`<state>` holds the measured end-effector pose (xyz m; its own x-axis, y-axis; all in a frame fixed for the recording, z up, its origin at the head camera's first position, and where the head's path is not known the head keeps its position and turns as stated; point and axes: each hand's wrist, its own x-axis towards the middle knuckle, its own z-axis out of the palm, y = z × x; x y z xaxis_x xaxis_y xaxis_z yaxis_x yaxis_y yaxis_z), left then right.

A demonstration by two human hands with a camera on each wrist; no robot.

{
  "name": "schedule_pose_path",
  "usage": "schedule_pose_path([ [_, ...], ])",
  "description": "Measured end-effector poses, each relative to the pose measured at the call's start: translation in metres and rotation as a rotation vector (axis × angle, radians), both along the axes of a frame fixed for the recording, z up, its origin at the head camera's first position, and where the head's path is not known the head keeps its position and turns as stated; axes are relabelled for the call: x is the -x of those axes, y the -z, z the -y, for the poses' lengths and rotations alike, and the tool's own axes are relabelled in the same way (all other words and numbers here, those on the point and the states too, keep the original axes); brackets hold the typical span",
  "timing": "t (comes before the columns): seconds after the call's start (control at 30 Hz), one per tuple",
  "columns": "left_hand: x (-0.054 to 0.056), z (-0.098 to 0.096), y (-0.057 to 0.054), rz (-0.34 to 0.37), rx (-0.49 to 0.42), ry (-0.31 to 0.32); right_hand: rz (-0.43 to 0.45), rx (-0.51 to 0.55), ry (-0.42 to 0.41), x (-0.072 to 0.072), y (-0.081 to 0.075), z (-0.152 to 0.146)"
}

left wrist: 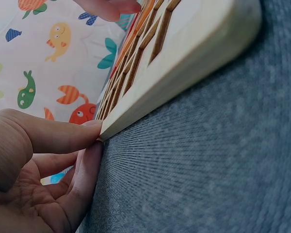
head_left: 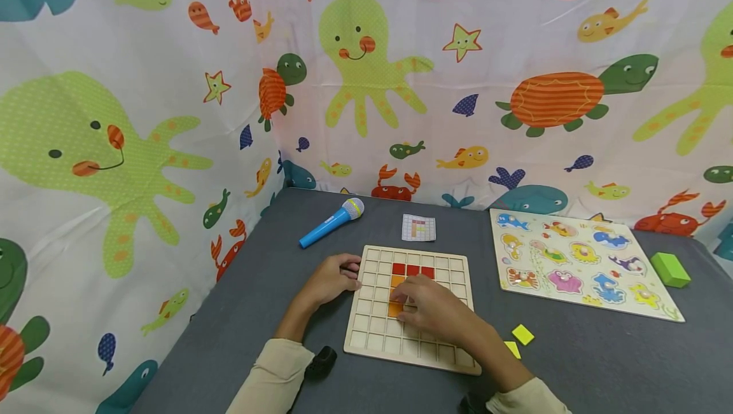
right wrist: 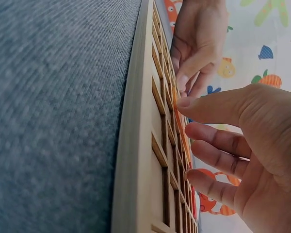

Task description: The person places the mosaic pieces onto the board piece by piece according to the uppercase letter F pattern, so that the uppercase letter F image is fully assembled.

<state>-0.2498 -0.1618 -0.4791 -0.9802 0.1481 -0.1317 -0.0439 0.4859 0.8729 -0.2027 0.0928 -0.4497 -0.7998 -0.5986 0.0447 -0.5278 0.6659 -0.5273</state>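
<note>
A square wooden grid board point(head_left: 372, 325) lies on the grey table. In its cells sit red tiles point(head_left: 413, 269) in a short row and orange tiles point(head_left: 396, 309) in a column below them. My left hand point(head_left: 331, 283) pinches the board's left edge between thumb and fingers, as the left wrist view shows close up. Over the middle of the board is my right hand point(head_left: 438, 309), its fingertips right at the orange column and partly hiding it. In the right wrist view its thumb point(right wrist: 211, 108) and fingers are spread loosely, with no tile visible between them.
Two yellow tiles point(head_left: 523, 334) lie right of the board, one partly behind the right forearm. Behind it are a small pattern card point(head_left: 418, 227) and a blue toy microphone point(head_left: 329, 226). A sea-animal puzzle board point(head_left: 541, 299) and a green block point(head_left: 670, 269) stand at right.
</note>
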Motion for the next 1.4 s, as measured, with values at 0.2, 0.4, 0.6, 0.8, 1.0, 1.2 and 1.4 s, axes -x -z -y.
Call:
schedule_pose_path([
  [0.2, 0.0, 0.0, 0.0, 0.001, 0.002, 0.003, 0.011, 0.01, -0.018, 0.001, 0.001, -0.002],
  [0.4, 0.0, -0.001, 0.0, 0.001, 0.006, 0.0, 0.065, 0.064, -0.025, 0.002, 0.003, -0.004],
  [0.6, -0.001, -0.001, 0.001, 0.001, 0.007, 0.0, 0.074, 0.122, -0.046, 0.001, 0.003, -0.011],
  [0.8, -0.001, -0.001, 0.001, 0.007, 0.005, -0.003, 0.058, 0.092, -0.022, -0.004, 0.002, -0.02],
  [1.0, -0.001, -0.001, 0.001, 0.011, 0.0, 0.001, 0.026, 0.073, -0.01, -0.011, 0.0, -0.032],
  [1.2, -0.001, -0.001, 0.001, 0.007, 0.011, 0.0, 0.016, 0.09, -0.012, -0.016, -0.001, -0.048],
  [1.4, -0.001, 0.0, 0.002, -0.001, 0.004, 0.004, 0.052, 0.089, 0.012, -0.022, -0.002, -0.066],
])
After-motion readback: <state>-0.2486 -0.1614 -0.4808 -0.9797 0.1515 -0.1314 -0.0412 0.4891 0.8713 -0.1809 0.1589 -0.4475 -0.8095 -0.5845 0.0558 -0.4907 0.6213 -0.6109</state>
